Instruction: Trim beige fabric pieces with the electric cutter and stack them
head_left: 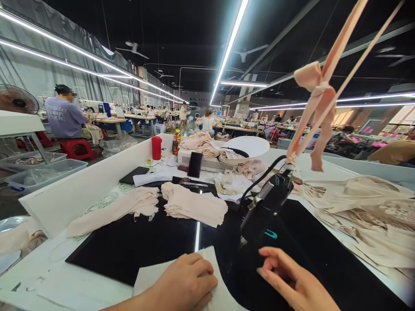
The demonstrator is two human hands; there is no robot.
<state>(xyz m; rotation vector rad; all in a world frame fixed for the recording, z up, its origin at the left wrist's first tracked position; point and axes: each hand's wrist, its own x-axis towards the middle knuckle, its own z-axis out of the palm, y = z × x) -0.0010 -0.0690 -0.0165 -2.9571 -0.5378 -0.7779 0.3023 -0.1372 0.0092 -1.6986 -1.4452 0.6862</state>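
Near the bottom edge, my left hand (pixel 189 283) lies over a pale cream sheet (pixel 158 273), its fingers curled and pressed on it; whether the sheet is cloth or paper I cannot tell. My right hand (pixel 292 278) hovers at the black board's near right, thumb and forefinger apart, nothing between them. Just beyond it stands a black corded tool (pixel 267 207) tied to pink fabric straps (pixel 324 90) that run upward. A small teal clip-like piece (pixel 271 234) shows at the tool's base. Stacked beige fabric pieces (pixel 194 204) lie farther back on the black board (pixel 110 246).
More beige fabric (pixel 113 211) lies at the left, and a large heap (pixel 372 216) at the right. Behind are a phone (pixel 195 164), a red container (pixel 156 147) and a bottle (pixel 177 141). A low white partition (pixel 87 185) borders the table. Other people sit farther off.
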